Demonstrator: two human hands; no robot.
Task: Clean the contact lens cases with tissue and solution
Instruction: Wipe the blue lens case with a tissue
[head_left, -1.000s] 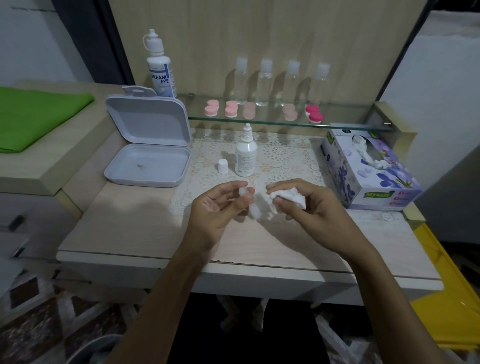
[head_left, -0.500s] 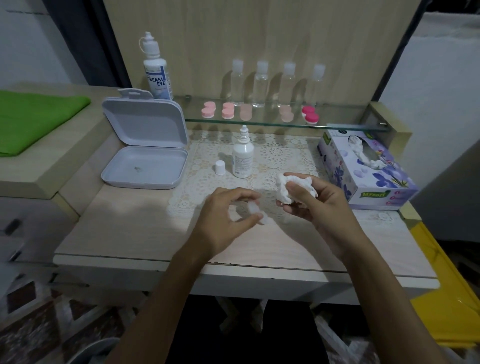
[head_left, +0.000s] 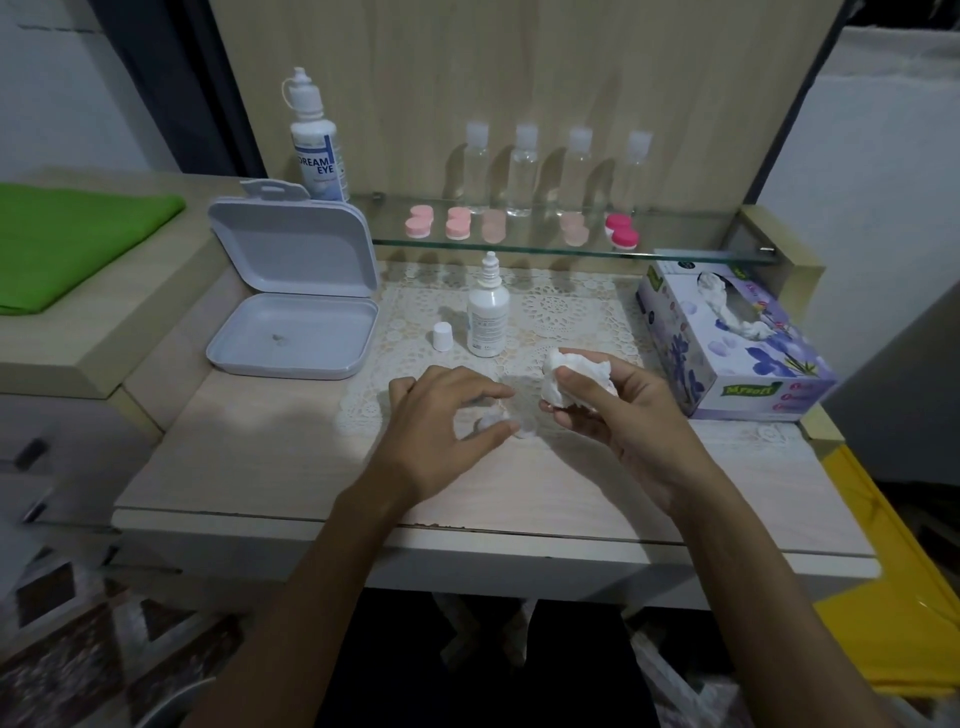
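- Two hands: left hand (head_left: 441, 421) pinches small white lens case (head_left: 501, 423) low over pale wooden table (head_left: 249, 467); right hand (head_left: 618, 415) grips crumpled white tissue (head_left: 574, 376).
- Four clear bottles (head_left: 522, 171), five pink lens cases (head_left: 460, 226) on glass shelf (head_left: 685, 236).
- One white solution bottle (head_left: 488, 317), uncapped, just behind.

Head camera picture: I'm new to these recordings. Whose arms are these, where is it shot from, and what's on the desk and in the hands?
No machine here: a person wears the camera on the head, looking down at their own hands. The right hand grips a crumpled tissue. The left hand pinches a small white lens case on the desk. Behind stand an uncapped solution bottle, its cap, an open grey box and a tissue box. Pink cases sit on the glass shelf.
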